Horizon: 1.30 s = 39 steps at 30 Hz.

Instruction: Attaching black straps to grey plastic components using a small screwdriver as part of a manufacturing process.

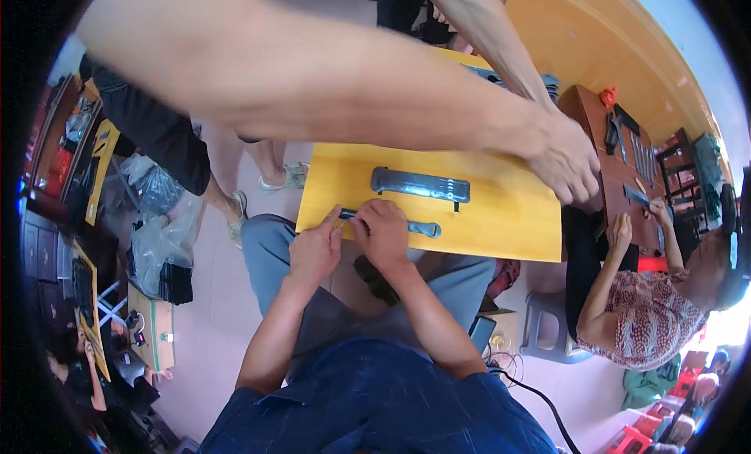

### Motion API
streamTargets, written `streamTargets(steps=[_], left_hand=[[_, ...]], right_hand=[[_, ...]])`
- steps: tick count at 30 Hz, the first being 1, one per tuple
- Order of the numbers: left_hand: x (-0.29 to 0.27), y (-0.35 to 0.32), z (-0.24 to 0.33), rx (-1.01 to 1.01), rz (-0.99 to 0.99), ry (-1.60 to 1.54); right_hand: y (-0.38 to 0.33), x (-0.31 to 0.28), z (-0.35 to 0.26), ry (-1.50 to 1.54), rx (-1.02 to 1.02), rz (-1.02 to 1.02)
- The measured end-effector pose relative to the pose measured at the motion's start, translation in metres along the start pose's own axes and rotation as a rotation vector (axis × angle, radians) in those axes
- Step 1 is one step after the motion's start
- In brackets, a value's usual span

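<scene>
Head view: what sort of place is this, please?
Probably a small handwork workshop: a yellow worktop bearing dark strap-like pieces, a seated co-worker at a brown table, and plastic bags.

Both bare forearms come up from the lower part of the view, elbows set wide, and angle inward until the hands nearly meet ahead of the torso. The left forearm (272,337) slants up and to the right; its wrist (300,286) runs nearly in line with the left hand (316,253), whose index finger (332,219) stretches forward, thumb close by — a small pinch. The right forearm (438,321) slants up and to the left. The right hand (382,233) is back-up — knuckles raised, fingers (380,209) bent downward, their tips mostly hidden.
</scene>
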<state>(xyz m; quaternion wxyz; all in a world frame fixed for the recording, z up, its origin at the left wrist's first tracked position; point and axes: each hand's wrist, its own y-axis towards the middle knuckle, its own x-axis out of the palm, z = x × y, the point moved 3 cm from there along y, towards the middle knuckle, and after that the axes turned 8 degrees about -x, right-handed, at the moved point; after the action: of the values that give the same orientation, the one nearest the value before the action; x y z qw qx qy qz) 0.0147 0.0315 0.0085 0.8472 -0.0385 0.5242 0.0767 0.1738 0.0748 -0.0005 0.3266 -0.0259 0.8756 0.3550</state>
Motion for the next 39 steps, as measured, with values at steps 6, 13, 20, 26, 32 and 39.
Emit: streamTargets(steps=[6, 13, 20, 26, 32, 39], left_hand=[[-0.005, 0.000, 0.002, 0.005, -0.002, -0.015], [-0.006, 0.001, 0.003, 0.012, 0.004, -0.032], [-0.006, 0.001, 0.009, 0.029, -0.018, -0.033], [-0.003, 0.002, -0.001, 0.014, -0.002, -0.007], [-0.002, 0.003, 0.003, -0.001, 0.002, -0.019], [-0.003, 0.003, 0.006, 0.039, 0.021, -0.045]], right_hand=[[-0.004, 0.005, 0.002, -0.011, 0.024, -0.073], [-0.002, 0.002, 0.000, -0.017, -0.013, -0.054], [0.000, 0.002, 0.002, -0.059, -0.020, -0.016], [0.004, 0.011, -0.003, -0.111, -0.090, -0.031], [0.003, 0.012, 0.003, -0.027, -0.113, -0.045], [0.002, 0.012, 0.001, -0.046, -0.119, -0.016]])
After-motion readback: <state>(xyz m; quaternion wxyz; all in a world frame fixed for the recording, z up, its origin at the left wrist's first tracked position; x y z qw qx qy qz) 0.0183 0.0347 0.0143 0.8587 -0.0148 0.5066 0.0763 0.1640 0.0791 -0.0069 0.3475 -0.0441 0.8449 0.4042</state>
